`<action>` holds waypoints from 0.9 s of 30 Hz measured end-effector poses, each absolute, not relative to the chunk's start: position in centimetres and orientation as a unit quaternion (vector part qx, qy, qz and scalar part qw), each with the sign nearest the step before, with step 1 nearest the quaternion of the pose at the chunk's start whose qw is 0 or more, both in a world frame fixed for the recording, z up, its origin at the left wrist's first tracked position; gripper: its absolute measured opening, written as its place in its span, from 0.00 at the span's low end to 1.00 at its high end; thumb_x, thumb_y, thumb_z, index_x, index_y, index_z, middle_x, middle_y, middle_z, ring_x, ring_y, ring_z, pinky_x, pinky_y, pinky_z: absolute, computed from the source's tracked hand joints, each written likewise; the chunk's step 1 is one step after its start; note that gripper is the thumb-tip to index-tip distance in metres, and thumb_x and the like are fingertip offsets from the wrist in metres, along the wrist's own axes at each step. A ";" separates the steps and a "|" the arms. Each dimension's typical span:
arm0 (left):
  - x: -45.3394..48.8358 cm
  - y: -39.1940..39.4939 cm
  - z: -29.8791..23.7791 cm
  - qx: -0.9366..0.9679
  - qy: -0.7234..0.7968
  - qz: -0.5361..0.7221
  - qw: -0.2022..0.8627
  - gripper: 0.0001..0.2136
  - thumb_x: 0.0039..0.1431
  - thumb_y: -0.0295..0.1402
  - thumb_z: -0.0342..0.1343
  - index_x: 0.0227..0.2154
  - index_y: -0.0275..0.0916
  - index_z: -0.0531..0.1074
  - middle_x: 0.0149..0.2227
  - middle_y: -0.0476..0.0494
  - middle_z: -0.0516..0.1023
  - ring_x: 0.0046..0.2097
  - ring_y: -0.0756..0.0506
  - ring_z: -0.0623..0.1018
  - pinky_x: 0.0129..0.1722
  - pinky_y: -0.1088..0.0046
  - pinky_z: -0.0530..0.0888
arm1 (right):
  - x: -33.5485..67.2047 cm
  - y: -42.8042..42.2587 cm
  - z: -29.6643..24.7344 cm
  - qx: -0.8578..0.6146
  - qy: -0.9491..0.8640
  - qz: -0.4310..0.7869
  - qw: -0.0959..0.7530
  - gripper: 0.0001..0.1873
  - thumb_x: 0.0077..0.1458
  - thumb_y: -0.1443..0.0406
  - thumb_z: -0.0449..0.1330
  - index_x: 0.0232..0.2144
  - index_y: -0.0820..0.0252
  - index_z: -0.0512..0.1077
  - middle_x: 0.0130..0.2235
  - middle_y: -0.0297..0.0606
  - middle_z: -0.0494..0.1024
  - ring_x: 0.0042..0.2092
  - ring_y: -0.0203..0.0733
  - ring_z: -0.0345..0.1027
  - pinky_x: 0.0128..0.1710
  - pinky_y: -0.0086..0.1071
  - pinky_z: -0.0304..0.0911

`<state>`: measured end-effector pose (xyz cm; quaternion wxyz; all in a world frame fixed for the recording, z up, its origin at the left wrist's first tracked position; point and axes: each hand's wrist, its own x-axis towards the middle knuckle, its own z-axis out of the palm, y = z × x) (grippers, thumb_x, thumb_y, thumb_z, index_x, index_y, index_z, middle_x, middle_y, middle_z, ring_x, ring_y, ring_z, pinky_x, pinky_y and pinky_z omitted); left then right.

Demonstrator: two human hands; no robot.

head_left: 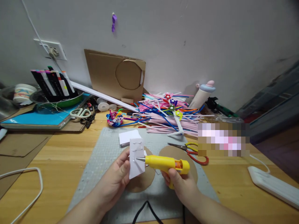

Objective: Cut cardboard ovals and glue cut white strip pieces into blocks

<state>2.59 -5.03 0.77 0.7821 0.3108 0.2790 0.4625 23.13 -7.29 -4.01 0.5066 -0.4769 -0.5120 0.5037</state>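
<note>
My left hand (119, 171) pinches a small white card (137, 169) by its left side and holds it upright. Wavy lines of glue run across the upper part of the card. A yellow hot glue gun (161, 163) is gripped in my right hand (183, 186), its metal nozzle pointing left at the card's face. Behind and below lie two round cardboard discs, the left disc (142, 183) under the card and the right disc (174, 151) partly behind the glue gun. A stack of white cards (127, 137) rests just beyond my left hand.
A grey cutting mat (93, 174) covers the middle of the wooden table. Red and yellow scissors (190, 150) lie at its right. Pipe cleaners (161, 119) pile up behind, with a bottle (202, 95) beside them. A power strip (271, 183) sits right, and pens (53, 82) stand left.
</note>
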 end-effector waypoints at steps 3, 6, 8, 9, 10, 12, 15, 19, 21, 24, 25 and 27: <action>2.4 -4.9 0.9 0.303 0.273 0.473 0.781 0.24 0.48 0.44 0.63 0.48 0.41 0.73 0.47 0.40 0.79 0.47 0.43 0.77 0.48 0.71 0.70 | 23.1 -7.0 -3.7 -0.473 -0.511 0.482 0.532 0.25 0.50 0.44 0.58 0.21 0.59 0.62 0.19 0.28 0.59 0.21 0.33 0.54 0.19 0.28 0.52; 2.2 -4.9 0.9 0.293 0.279 0.484 0.776 0.22 0.49 0.43 0.63 0.48 0.41 0.73 0.45 0.40 0.80 0.45 0.43 0.78 0.48 0.71 0.71 | 23.2 -6.7 -3.3 -0.474 -0.512 0.466 0.544 0.23 0.51 0.46 0.59 0.22 0.59 0.62 0.19 0.28 0.59 0.20 0.32 0.52 0.18 0.27 0.51; 2.1 -4.9 0.9 0.288 0.283 0.487 0.774 0.23 0.49 0.43 0.63 0.47 0.40 0.73 0.45 0.40 0.80 0.46 0.42 0.78 0.48 0.69 0.71 | 23.1 -6.6 -3.1 -0.476 -0.511 0.463 0.547 0.22 0.51 0.47 0.59 0.23 0.59 0.63 0.18 0.28 0.58 0.20 0.32 0.51 0.18 0.27 0.50; 2.1 -4.9 1.0 0.287 0.285 0.488 0.773 0.23 0.49 0.43 0.63 0.47 0.40 0.73 0.45 0.40 0.80 0.46 0.41 0.78 0.49 0.68 0.71 | 23.1 -6.6 -3.0 -0.478 -0.510 0.459 0.548 0.22 0.51 0.47 0.60 0.23 0.59 0.63 0.18 0.28 0.58 0.20 0.32 0.51 0.17 0.27 0.50; 2.1 -4.9 1.0 0.286 0.286 0.488 0.773 0.23 0.49 0.44 0.63 0.47 0.41 0.73 0.45 0.40 0.80 0.47 0.40 0.77 0.50 0.67 0.70 | 23.0 -6.6 -3.0 -0.482 -0.512 0.453 0.548 0.22 0.51 0.47 0.60 0.22 0.59 0.64 0.18 0.28 0.59 0.20 0.32 0.52 0.17 0.27 0.51; 2.1 -4.9 1.0 0.287 0.288 0.488 0.772 0.23 0.49 0.44 0.63 0.48 0.41 0.73 0.46 0.40 0.79 0.49 0.40 0.76 0.51 0.66 0.69 | 23.0 -6.6 -3.1 -0.497 -0.514 0.435 0.548 0.22 0.49 0.47 0.61 0.22 0.58 0.65 0.19 0.29 0.60 0.20 0.34 0.53 0.17 0.28 0.53; 2.1 -4.9 1.0 0.292 0.294 0.489 0.767 0.25 0.48 0.46 0.63 0.48 0.41 0.73 0.47 0.39 0.79 0.51 0.38 0.75 0.52 0.65 0.69 | 23.0 -6.7 -3.4 -0.518 -0.516 0.416 0.541 0.21 0.48 0.47 0.61 0.24 0.58 0.67 0.19 0.31 0.64 0.21 0.35 0.56 0.18 0.29 0.55; 2.0 -4.7 0.7 0.293 0.340 0.492 0.746 0.28 0.43 0.45 0.66 0.48 0.39 0.72 0.48 0.38 0.78 0.50 0.38 0.76 0.49 0.68 0.70 | 23.4 -6.7 -3.0 -0.519 -0.559 0.404 0.505 0.18 0.51 0.50 0.61 0.32 0.59 0.70 0.23 0.33 0.68 0.23 0.37 0.59 0.21 0.29 0.58; 1.9 -4.6 0.6 0.283 0.363 0.507 0.729 0.28 0.42 0.43 0.67 0.48 0.39 0.71 0.48 0.38 0.78 0.49 0.39 0.76 0.48 0.69 0.70 | 23.6 -6.6 -2.3 -0.507 -0.608 0.390 0.471 0.15 0.53 0.53 0.61 0.32 0.59 0.70 0.24 0.33 0.67 0.25 0.37 0.60 0.24 0.29 0.58; 1.8 -4.4 0.5 0.267 0.367 0.526 0.719 0.29 0.45 0.42 0.66 0.50 0.40 0.69 0.50 0.39 0.77 0.49 0.40 0.76 0.48 0.69 0.70 | 23.6 -6.6 -1.4 -0.468 -0.647 0.389 0.460 0.14 0.55 0.54 0.59 0.30 0.59 0.71 0.26 0.35 0.68 0.28 0.39 0.62 0.27 0.30 0.58; 1.8 -4.4 0.6 0.264 0.362 0.530 0.720 0.28 0.46 0.41 0.66 0.51 0.41 0.68 0.50 0.39 0.77 0.50 0.41 0.76 0.48 0.69 0.70 | 23.4 -6.7 -1.3 -0.451 -0.643 0.399 0.473 0.15 0.55 0.53 0.59 0.30 0.59 0.71 0.28 0.36 0.70 0.30 0.41 0.64 0.28 0.30 0.60; 1.9 -4.4 0.7 0.264 0.338 0.532 0.730 0.25 0.51 0.39 0.63 0.52 0.43 0.67 0.50 0.40 0.77 0.49 0.42 0.76 0.48 0.70 0.71 | 23.1 -6.9 -1.5 -0.424 -0.610 0.437 0.506 0.17 0.53 0.51 0.59 0.32 0.59 0.72 0.30 0.38 0.73 0.31 0.42 0.66 0.29 0.31 0.61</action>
